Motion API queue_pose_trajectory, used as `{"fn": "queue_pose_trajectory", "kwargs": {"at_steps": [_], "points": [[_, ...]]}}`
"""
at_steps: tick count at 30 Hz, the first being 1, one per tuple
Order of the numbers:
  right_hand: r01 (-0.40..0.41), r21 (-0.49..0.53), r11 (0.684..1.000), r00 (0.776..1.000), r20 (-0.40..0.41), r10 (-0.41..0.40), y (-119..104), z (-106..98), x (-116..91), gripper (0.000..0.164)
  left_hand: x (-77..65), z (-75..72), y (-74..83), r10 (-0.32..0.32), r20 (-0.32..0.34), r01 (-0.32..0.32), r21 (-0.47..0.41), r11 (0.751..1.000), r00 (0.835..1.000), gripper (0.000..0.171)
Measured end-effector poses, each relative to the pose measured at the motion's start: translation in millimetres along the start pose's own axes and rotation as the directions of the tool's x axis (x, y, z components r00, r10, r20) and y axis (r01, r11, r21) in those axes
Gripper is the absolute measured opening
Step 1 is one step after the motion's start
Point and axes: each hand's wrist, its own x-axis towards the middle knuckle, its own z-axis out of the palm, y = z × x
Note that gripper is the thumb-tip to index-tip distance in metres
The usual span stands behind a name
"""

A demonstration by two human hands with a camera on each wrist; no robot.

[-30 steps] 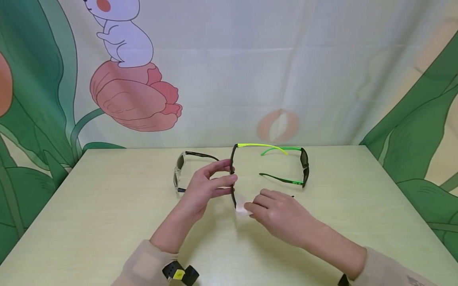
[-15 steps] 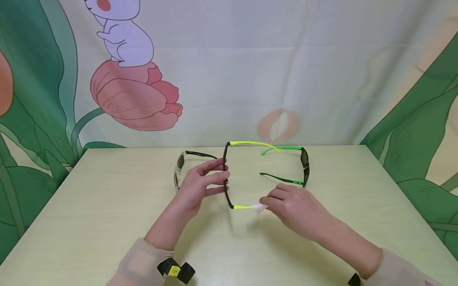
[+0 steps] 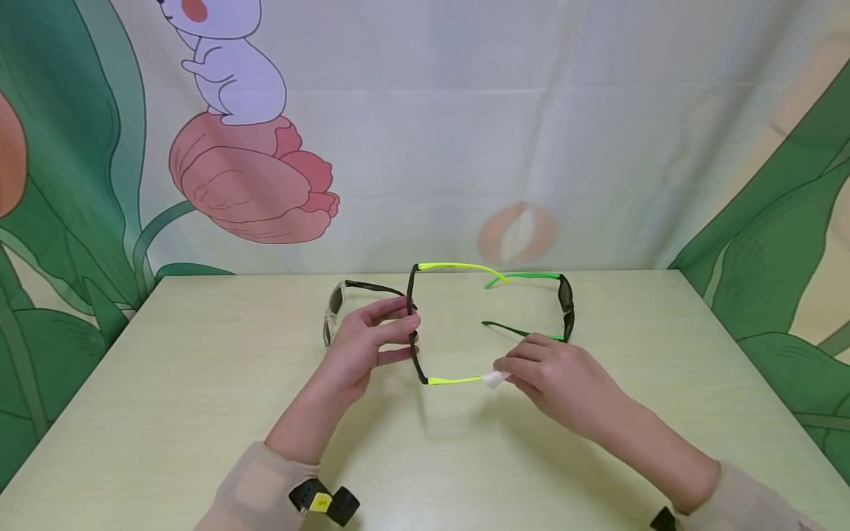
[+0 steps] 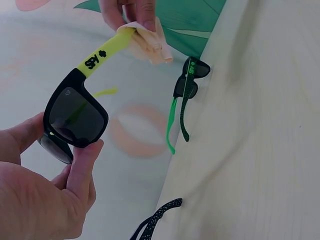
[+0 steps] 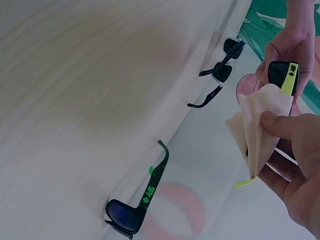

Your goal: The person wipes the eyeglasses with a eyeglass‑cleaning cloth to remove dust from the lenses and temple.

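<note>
My left hand (image 3: 361,341) grips a pair of black-framed sunglasses (image 4: 75,112) by the front, around the bridge and lenses. Both yellow-green temples (image 3: 454,381) are unfolded and point to the right, above the table. My right hand (image 3: 558,376) pinches a pale cleaning cloth (image 5: 262,125) folded over the temple nearer to me, toward its tip. That tip is hidden under the cloth. In the left wrist view the cloth (image 4: 150,44) wraps the temple just past its printed logo, with the right fingers (image 4: 145,12) on it.
Sunglasses with green temples (image 3: 566,306) lie at the table's back right. Another pair, clear-framed with dark temples (image 3: 330,313), lies behind my left hand, partly hidden by it. A printed curtain (image 3: 412,147) hangs along the back edge of the pale table (image 3: 166,413).
My right hand has slid the cloth rightward along the near temple, from the hinge toward the tip, baring the yellow-green part. My left hand has shifted slightly left with the sunglasses.
</note>
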Motion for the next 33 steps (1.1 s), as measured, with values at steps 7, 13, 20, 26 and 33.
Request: {"fn": "queue_pose_trajectory", "kwargs": {"at_steps": [7, 13, 20, 26, 33], "points": [[0.042, -0.006, 0.999, 0.999, 0.004, -0.042, -8.4, 4.5, 9.5, 0.023, 0.7, 8.1, -4.1, -0.01, -0.037, 0.009, -0.019, 1.0, 0.999, 0.051], [0.074, -0.012, 0.997, 0.997, -0.006, -0.074, -17.4, 9.6, 16.0, 0.019, 1.6, 14.7, -8.5, -0.02, -0.057, 0.02, 0.003, 1.0, 0.998, 0.051], [0.078, -0.002, 0.997, 0.997, 0.007, -0.078, -23.6, 15.0, 21.5, 0.02, 3.5, 22.4, -13.7, -0.018, -0.061, 0.018, -0.003, 1.0, 0.998, 0.051], [0.052, -0.009, 0.999, 0.998, 0.025, -0.052, -28.6, 18.0, 25.4, 0.02, 3.0, 29.8, -15.5, -0.027, -0.082, 0.028, 0.005, 1.0, 0.996, 0.049], [0.005, 0.006, 1.0, 0.999, 0.048, -0.005, -29.8, 18.0, 22.5, 0.021, 2.2, 29.2, -14.0, -0.044, -0.088, 0.049, 0.057, 0.997, 0.995, 0.05]]}}
